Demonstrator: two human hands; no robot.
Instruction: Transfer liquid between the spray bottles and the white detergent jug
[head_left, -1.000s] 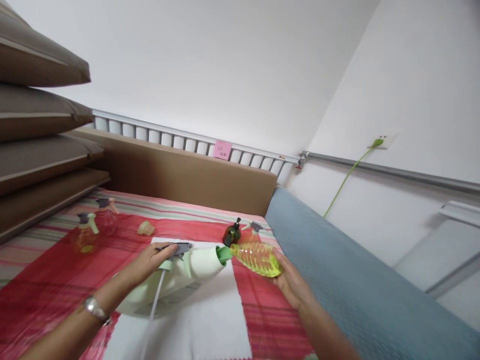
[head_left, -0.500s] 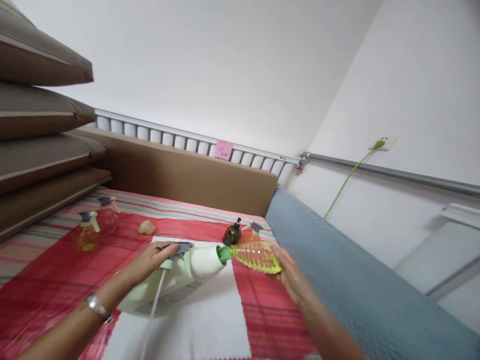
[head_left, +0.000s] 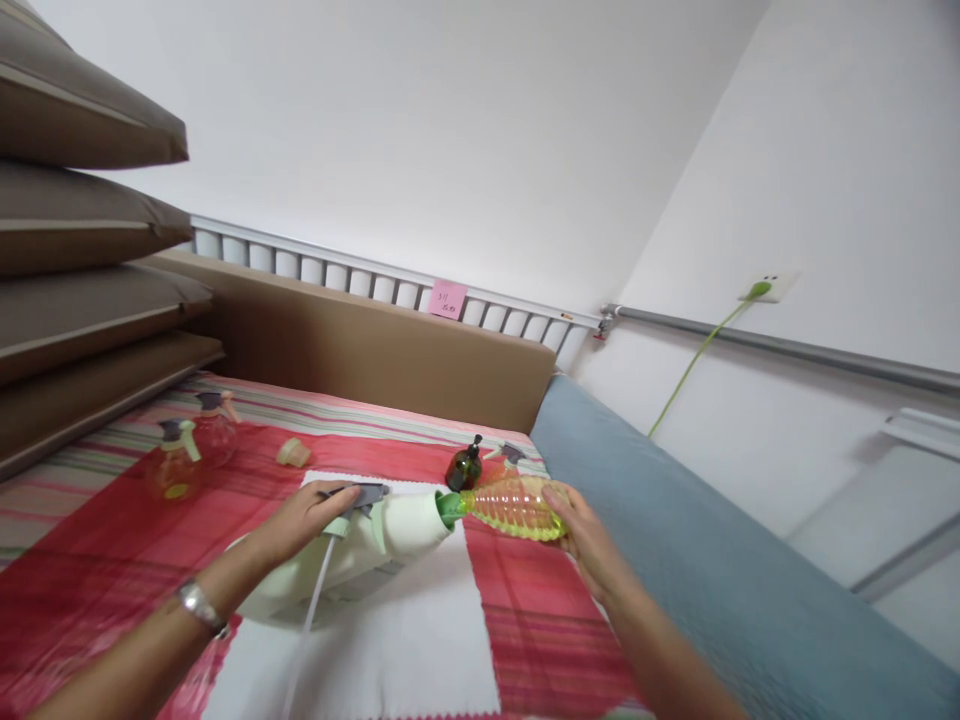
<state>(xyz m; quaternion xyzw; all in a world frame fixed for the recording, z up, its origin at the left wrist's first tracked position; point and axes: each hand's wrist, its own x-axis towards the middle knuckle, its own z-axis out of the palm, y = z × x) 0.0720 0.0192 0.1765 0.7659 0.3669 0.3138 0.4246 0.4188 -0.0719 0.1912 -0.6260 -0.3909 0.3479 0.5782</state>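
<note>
My right hand (head_left: pixel 583 540) grips the base of a clear yellow ribbed bottle (head_left: pixel 514 507), held sideways with its mouth against the green spout (head_left: pixel 450 507) of a large pale green jug (head_left: pixel 375 545). That jug lies tilted over a white cloth (head_left: pixel 420 640). My left hand (head_left: pixel 304 520) is closed on a grey spray-trigger head (head_left: pixel 358 495) with a thin white tube (head_left: pixel 307 625) hanging from it, and rests on the jug's upper side. A watch sits on my left wrist.
Two small spray bottles (head_left: pixel 176 465) and a beige cap (head_left: pixel 292 455) stand on the red striped cover at left. A dark pump bottle (head_left: pixel 465 465) and another sprayer (head_left: pixel 510 455) sit behind the jug. Brown cushions (head_left: pixel 82 260) stack at left; a blue-grey blanket (head_left: pixel 675 560) runs along the right.
The yellow bottle has risen slightly and levelled out, and my right hand has shifted up with it. My left hand and the jug have stayed in place.
</note>
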